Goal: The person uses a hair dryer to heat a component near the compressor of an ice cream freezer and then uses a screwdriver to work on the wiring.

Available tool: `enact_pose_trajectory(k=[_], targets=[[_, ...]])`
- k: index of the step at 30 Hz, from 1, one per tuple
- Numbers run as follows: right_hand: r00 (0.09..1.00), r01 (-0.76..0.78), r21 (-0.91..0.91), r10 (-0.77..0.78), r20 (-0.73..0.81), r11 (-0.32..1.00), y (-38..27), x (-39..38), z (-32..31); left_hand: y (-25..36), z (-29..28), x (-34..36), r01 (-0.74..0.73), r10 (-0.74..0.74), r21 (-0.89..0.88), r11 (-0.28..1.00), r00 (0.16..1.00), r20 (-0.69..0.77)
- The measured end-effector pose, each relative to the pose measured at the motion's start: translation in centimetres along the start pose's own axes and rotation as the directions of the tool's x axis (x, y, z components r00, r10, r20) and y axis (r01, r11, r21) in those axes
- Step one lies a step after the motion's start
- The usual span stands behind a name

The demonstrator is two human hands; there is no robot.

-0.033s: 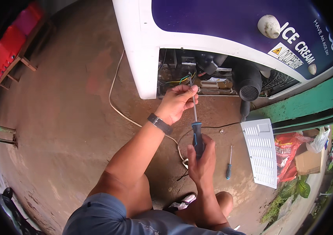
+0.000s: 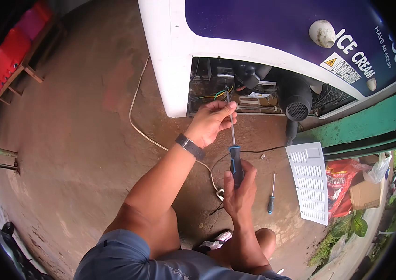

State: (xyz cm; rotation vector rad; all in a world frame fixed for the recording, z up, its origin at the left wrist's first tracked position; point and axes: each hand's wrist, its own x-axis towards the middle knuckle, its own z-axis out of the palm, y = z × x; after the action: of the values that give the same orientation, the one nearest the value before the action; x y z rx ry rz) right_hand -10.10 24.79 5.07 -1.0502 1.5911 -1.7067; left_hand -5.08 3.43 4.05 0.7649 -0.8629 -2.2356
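Note:
My left hand pinches the long metal shaft of a screwdriver between thumb and fingers. Around its dark handle with blue trim, my right hand is closed from below. The shaft points away from me into the open bottom compartment of a white and purple ice cream freezer. Its tip lies beside green and yellow wires, near a metal bracket; whether it sits on a screw is too small to tell. A black hair dryer stands at the compartment's right part.
A second, smaller screwdriver lies on the brown floor right of my hands. Beyond it rests a white louvred panel, beside a red bag and a cardboard box. A pale cable with a plug end crosses the floor.
The view has shifted very slightly against the freezer. Both hands keep their hold on the screwdriver.

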Motion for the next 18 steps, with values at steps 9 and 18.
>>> enact_pose_trajectory(k=[9,18], targets=[[0.996,-0.024,-0.153,0.036,0.081,0.988,-0.2,0.0,-0.8,0.3,-1.0,-0.4,0.050,-0.044,-0.035,0.998,0.988,0.147],[0.956,-0.293,0.387,0.275,0.102,0.874,-1.5,-0.4,0.6,-0.7,0.5,-0.2,-0.035,0.036,-0.050,0.998,0.999,0.011]])
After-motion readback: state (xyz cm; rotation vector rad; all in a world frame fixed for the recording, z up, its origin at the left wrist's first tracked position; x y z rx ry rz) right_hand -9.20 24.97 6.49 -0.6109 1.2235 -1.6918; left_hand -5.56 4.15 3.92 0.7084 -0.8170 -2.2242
